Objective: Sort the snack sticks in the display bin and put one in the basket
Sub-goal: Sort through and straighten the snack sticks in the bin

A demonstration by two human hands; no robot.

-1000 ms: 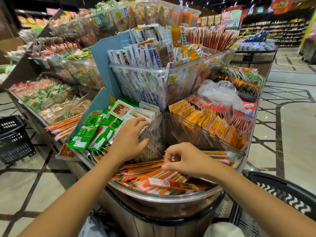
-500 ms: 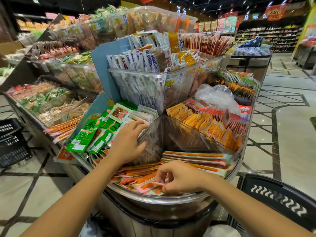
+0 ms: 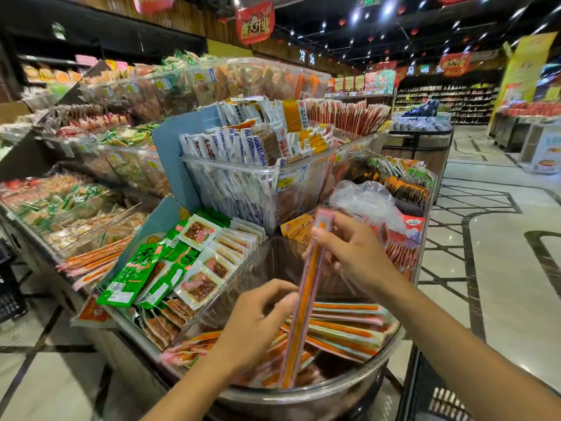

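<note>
The right grip (image 3: 352,256) pinches one long orange stick (image 3: 303,302) near its top end, the thumb (image 3: 317,237) pressed on the wrapper's near face and the other fingers curled behind it. Half a second ago this grip was low at the front of the bin (image 3: 349,388), knuckles up among the lying sticks (image 3: 343,326). It is now raised above them, with the wrist bent back and the forearm coming in from the lower right. The stick stands steeply and leans a little to the right at the top. Its lower end reaches down to the front of the bin, just inside the rim, while its upper end rises above the grip.

The left grip (image 3: 255,323) has left the edge of the green packets (image 3: 133,275), where it rested before, and now sits over the bin beside the stick's middle. Its fingers are curled, with the tips right at the stick's left edge. Motion blur hides whether they pinch it or only touch it.

The remaining sticks lie flat in the bin, mostly on its right side. The clear divider (image 3: 267,268) stands behind the left grip. The black basket (image 3: 446,404) is on the floor at the lower right, just beside the bin and under the right forearm.
</note>
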